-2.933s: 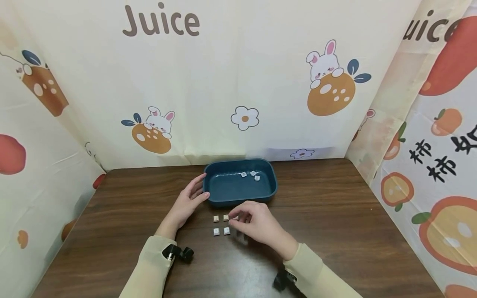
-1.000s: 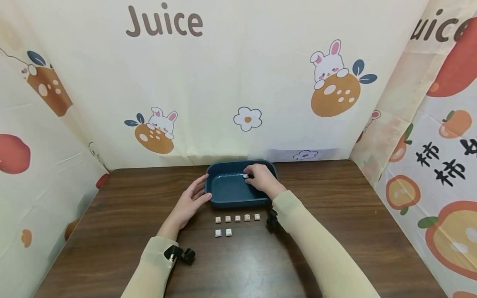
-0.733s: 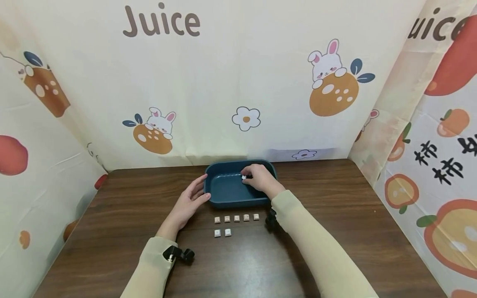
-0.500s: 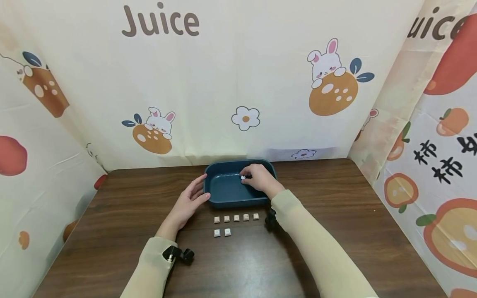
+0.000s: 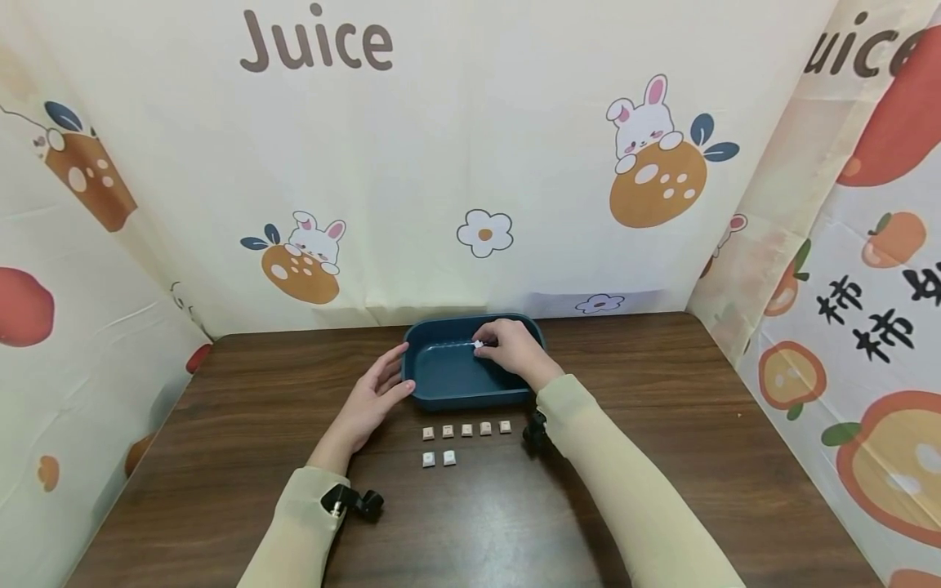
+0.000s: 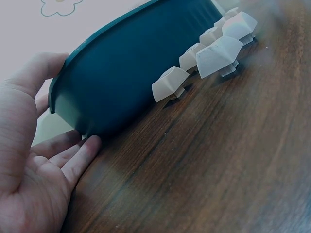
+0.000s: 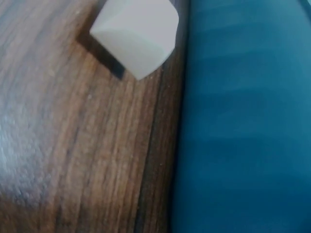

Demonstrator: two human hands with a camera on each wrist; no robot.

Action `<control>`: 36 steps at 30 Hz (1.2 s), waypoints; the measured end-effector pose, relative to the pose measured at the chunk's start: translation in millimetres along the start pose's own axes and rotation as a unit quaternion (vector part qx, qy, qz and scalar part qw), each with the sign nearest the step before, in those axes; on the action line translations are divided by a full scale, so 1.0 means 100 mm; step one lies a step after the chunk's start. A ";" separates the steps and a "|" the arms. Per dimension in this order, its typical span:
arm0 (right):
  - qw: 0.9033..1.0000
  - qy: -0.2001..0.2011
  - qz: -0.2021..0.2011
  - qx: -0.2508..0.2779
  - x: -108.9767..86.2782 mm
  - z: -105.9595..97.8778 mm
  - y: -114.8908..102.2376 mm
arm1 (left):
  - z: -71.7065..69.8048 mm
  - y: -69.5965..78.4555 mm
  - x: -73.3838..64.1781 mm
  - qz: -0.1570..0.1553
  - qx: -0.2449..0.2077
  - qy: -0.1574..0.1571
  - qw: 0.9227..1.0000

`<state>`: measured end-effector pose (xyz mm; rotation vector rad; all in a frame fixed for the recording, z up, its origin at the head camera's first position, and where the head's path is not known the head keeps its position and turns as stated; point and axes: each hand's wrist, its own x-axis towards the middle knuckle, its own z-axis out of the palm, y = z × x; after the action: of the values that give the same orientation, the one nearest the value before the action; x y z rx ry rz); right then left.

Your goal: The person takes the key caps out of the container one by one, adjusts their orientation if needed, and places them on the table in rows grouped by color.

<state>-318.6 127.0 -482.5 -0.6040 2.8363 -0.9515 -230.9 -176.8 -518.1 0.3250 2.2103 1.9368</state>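
Inside the dark blue tray (image 5: 448, 377), my right hand (image 5: 515, 347) pinches a small white keycap (image 5: 478, 344) between thumb and fingers. The hand hides part of the tray's right side. My left hand (image 5: 373, 398) rests against the tray's left end with fingers fairly straight; in the left wrist view its fingertips (image 6: 90, 145) touch low on the wall. In front of the tray lies a row of several beige keycaps (image 5: 466, 430). Two white keycaps (image 5: 449, 458) sit below that row's left end. The right wrist view has one keycap (image 7: 138, 34) beside the tray wall, without the hand.
The brown wooden table (image 5: 625, 490) carries everything. A printed cloth (image 5: 412, 163) hangs behind its far edge, with more cloth at both sides. Black wrist cameras stick out from both sleeves, the right one (image 5: 537, 433) near the row's right end.
Since the oldest frame, my right hand has left the beige row, now longer, and reached into the tray. Lately it shifts only slightly there, holding the white keycap. My left hand stays put.
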 end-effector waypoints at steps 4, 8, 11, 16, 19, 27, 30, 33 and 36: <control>1.000 0.005 0.000 0.021 -0.01 -0.01 0.00 | 0.00 0.00 0.00 0.001 0.001 0.000 1.000; 0.999 0.015 -0.005 0.041 -0.02 -0.03 -0.01 | -0.01 0.00 0.00 0.001 0.003 0.001 1.000; 0.998 0.023 -0.013 0.052 -0.03 -0.03 -0.02 | -0.01 0.01 0.00 0.002 0.003 0.001 1.000; 0.997 0.029 -0.029 0.064 -0.03 -0.04 -0.02 | -0.01 0.01 -0.01 0.002 0.002 0.003 1.000; 0.997 0.028 -0.030 0.065 -0.03 -0.05 -0.02 | -0.01 0.00 -0.01 0.003 0.002 0.002 1.000; 0.996 0.026 -0.020 0.079 -0.03 -0.05 -0.01 | -0.01 0.00 -0.01 0.001 0.001 0.000 1.000; 0.996 0.024 -0.017 0.082 -0.04 -0.05 -0.01 | -0.01 0.01 -0.01 0.002 0.002 -0.001 1.000; 0.996 0.025 -0.016 0.084 -0.04 -0.05 -0.02 | -0.01 0.01 -0.01 0.002 0.002 -0.001 1.000; 0.995 0.032 -0.020 0.089 -0.05 -0.06 -0.02 | -0.01 0.02 0.00 0.002 0.003 -0.002 1.000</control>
<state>-314.9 130.8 -476.6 -0.6224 2.7626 -1.2359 -230.6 -177.4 -516.4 0.3338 2.2145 1.9316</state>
